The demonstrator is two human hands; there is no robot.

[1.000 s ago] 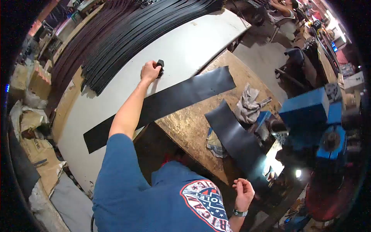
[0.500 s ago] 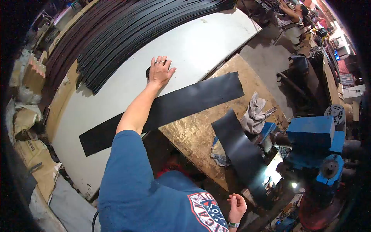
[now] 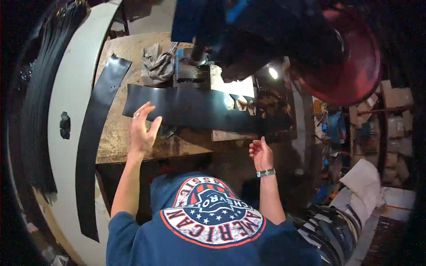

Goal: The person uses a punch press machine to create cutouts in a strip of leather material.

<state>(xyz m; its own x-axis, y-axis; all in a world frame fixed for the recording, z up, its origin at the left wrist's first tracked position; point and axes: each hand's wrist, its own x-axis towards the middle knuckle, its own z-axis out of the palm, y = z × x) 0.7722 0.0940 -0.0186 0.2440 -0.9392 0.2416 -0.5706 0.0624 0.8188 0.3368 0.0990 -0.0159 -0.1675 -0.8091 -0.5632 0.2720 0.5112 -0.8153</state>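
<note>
A wide black strip (image 3: 199, 113) lies across the wooden bench (image 3: 115, 146), its right end under a machine lamp (image 3: 273, 73). My left hand (image 3: 143, 128) hovers open with fingers spread, a ring on one, just by the strip's left end and holding nothing. Near the bench's front edge, my right hand (image 3: 262, 153), with a watch on its wrist, is held open below the strip's right part, apart from it. A second, longer black strip (image 3: 91, 146) runs from the bench onto the white table (image 3: 62, 88). A small black block (image 3: 65, 125) rests on that table.
A grey rag (image 3: 156, 66) lies at the bench's back beside a blue machine (image 3: 195, 22) with a red wheel (image 3: 350, 57). Several black strips (image 3: 33, 111) are stacked along the white table's far side. Boxes and clutter fill the floor at right.
My left hand has let go of the small black block on the white table and pulled back to the bench. My head has swung toward the machine. My right hand has risen toward the strip.
</note>
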